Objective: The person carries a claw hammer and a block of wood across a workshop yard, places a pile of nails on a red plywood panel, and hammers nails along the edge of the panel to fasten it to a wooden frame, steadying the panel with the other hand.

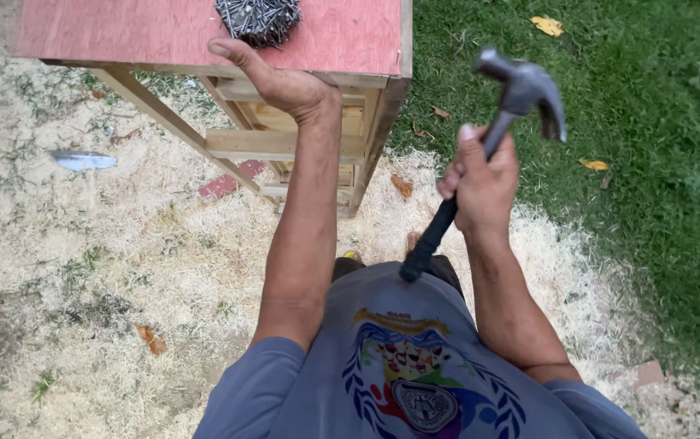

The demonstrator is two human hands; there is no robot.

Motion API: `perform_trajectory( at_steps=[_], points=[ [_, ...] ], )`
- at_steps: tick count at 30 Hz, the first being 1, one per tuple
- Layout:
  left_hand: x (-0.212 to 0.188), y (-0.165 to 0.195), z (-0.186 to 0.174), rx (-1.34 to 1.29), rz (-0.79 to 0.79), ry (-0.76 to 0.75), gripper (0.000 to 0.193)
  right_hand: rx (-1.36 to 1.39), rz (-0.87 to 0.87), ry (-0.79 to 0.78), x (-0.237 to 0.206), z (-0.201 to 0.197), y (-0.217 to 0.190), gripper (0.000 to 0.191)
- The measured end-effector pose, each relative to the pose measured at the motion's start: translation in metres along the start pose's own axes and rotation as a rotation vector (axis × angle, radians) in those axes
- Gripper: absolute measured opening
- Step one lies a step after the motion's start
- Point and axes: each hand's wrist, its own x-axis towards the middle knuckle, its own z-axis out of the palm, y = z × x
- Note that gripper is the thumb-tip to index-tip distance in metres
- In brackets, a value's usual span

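My left hand point(277, 77) rests on the near edge of a wooden table with a red-painted top point(163, 32), fingers stretched toward a pile of grey nails point(258, 18) at the top's far side. I cannot tell whether the fingers hold a nail. My right hand point(480, 183) is wrapped around the black handle of a claw hammer point(521, 85), raised over the grass to the right of the table, head up and tilted away from me.
The table stands on pale wooden legs and braces point(285, 145) over ground covered in sawdust point(122, 244). Green grass point(651, 162) with a few yellow leaves lies to the right. A red wood scrap point(224, 184) and a grey flat piece point(82, 160) lie on the sawdust.
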Motion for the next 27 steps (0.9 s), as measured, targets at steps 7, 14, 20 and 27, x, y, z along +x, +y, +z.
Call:
perform_trajectory(
  at_steps=[7,14,20,27],
  points=[
    [0.008,-0.007,-0.008,0.030,0.020,-0.010,0.103,-0.490,-0.009,-0.180,-0.009,0.020,0.013,0.018],
    [0.012,-0.018,-0.007,-0.068,0.061,-0.003,0.099,-0.363,0.092,-0.190,-0.007,0.014,0.002,0.018],
    [-0.023,0.007,-0.014,0.055,-0.066,-0.057,0.092,-0.321,0.106,-0.208,-0.006,0.007,-0.007,0.018],
    [-0.093,0.069,-0.047,0.439,0.104,-0.209,0.026,-0.253,0.012,-0.155,0.001,-0.005,-0.019,0.017]
  ],
)
